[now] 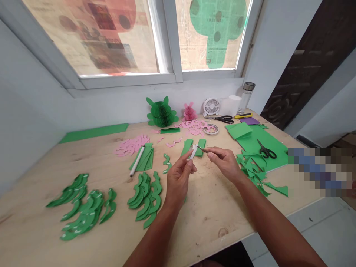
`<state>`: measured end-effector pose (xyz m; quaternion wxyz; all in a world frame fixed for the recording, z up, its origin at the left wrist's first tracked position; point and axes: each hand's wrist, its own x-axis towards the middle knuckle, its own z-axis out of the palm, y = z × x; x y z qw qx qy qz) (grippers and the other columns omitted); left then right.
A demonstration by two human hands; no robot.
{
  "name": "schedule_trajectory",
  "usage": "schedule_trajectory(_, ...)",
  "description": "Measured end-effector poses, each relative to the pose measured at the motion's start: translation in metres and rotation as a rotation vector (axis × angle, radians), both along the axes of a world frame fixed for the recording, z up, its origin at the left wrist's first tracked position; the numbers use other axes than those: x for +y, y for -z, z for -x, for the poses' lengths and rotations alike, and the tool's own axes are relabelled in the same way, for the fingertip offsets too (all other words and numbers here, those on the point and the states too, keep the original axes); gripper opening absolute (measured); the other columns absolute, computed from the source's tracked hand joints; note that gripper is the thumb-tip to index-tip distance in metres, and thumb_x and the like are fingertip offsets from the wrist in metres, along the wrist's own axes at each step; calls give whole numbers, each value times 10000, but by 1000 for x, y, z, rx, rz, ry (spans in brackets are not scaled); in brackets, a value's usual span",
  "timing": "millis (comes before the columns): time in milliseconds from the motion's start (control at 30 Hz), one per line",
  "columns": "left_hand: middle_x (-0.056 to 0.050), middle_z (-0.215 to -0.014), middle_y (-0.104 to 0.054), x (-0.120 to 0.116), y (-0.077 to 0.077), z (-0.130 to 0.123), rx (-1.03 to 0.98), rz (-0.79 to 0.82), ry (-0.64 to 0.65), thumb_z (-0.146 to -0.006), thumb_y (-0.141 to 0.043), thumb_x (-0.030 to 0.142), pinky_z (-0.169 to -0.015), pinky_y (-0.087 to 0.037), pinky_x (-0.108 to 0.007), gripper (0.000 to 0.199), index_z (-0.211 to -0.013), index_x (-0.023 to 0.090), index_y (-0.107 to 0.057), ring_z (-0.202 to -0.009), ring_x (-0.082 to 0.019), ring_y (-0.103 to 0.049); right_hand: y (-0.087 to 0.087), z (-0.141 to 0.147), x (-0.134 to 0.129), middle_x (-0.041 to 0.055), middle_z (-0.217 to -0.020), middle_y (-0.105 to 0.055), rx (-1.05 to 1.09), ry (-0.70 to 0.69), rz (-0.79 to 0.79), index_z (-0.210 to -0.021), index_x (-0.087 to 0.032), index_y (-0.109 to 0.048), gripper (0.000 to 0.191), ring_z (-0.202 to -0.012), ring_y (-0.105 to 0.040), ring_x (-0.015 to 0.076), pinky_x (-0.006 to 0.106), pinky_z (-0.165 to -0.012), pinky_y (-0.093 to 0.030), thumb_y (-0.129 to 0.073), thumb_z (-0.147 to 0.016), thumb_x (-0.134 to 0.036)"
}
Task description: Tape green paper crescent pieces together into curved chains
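Observation:
My left hand [180,180] pinches a narrow white strip [192,152] that looks like tape, held up above the table. In my right hand [226,163] is a slim dark pointed tool [202,149] that looks like tweezers, its tip at the upper end of the strip. Behind the strip lie green paper rectangles [200,147]. Left of my left hand, a wavy green paper piece [166,163] bears small white bits. Stacks of scalloped green paper pieces [143,193] lie nearby, and more with white marks [86,215] spread farther left.
A white pen-like stick [137,161] rests on green paper strips. Pink cutouts [132,144], a tape roll [210,129] and black-handled scissors [224,119] lie farther back. Green scraps [251,168], more scissors [267,150], a small fan [211,106] and a bottle [246,97] are at right.

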<state>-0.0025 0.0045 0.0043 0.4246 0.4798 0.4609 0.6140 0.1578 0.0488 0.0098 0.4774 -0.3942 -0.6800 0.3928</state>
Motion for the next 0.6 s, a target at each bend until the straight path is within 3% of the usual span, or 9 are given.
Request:
schedule_trajectory(433,19,-623,-561,1,3,1,-3,-9,23,-812,-590,321,-639,-417,-245,366,-1157,206,-629,-618,-107,-491,-2,1,-1,26,-767,-643,37,19,27,-982,-168,-719,317,-655,-503,125,257,-588,-385,-588,-805,-396)
schedule_trajectory(600,17,-620,-561,1,2,0,-7,-10,23,-809,-592,317,-632,-417,-246,366,-1155,202,-630,-612,-109,-486,1,1,1,46,-789,-675,22,56,5,-940,-173,-731,316,-703,-549,161,281,-619,-423,-604,-786,-419)
